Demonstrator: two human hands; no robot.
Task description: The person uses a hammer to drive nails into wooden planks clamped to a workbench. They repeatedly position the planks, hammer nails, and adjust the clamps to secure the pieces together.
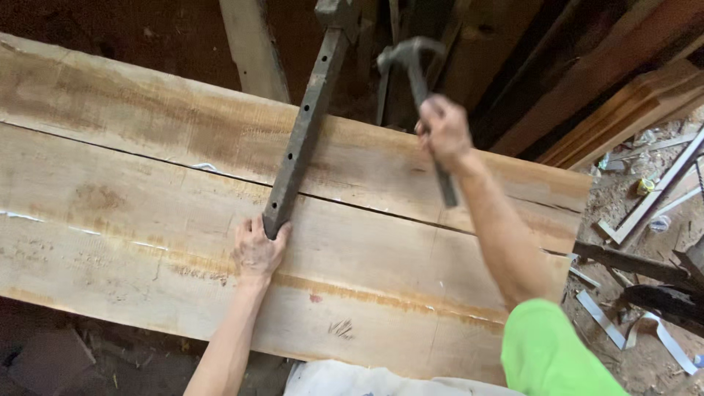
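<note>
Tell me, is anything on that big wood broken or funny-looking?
Yes. A long dark crack runs across the wooden board, right under the holed metal bar the left hand holds. Scratch marks show near the front edge. The right hand holds a hammer raised.

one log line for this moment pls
left hand grips clamp bar end | right hand holds hammer raised | joined wood planks beneath

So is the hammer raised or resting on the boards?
Raised. The right hand holds the claw hammer up, its head above the planks' far edge, touching nothing.
</note>
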